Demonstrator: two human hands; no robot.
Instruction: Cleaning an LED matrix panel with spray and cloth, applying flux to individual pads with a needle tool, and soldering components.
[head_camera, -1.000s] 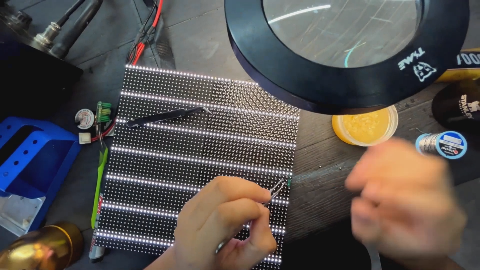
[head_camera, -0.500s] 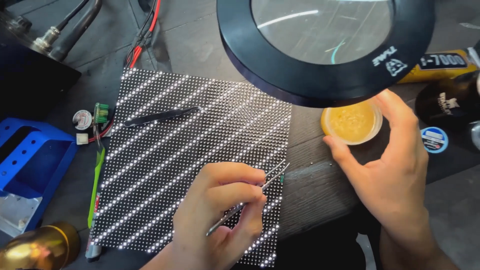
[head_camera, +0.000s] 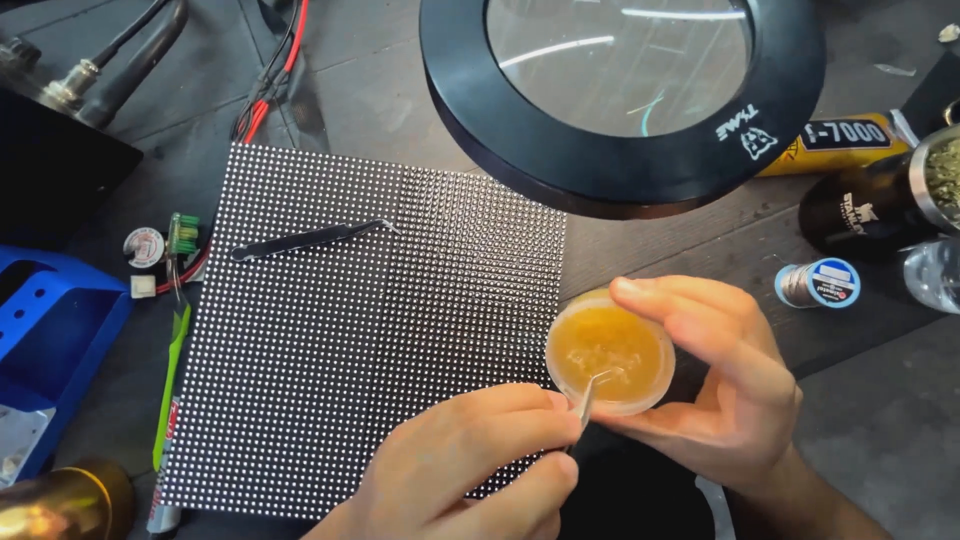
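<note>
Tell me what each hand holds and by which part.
The right hand cups the small round jar of amber paste by its side wall. The left hand pinches metal tweezers near mid-shaft, tips in the paste.

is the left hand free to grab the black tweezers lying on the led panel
Probably not at once: the left hand grips silver tweezers dipped in the amber tub. The path to the black tweezers looks open.

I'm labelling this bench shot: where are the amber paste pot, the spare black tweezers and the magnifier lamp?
Paste pot (head_camera: 610, 345), head view, amber paste.
Black tweezers (head_camera: 300, 240), head view, mid-shaft.
Magnifier lamp (head_camera: 560, 160), head view, black rim.
</note>
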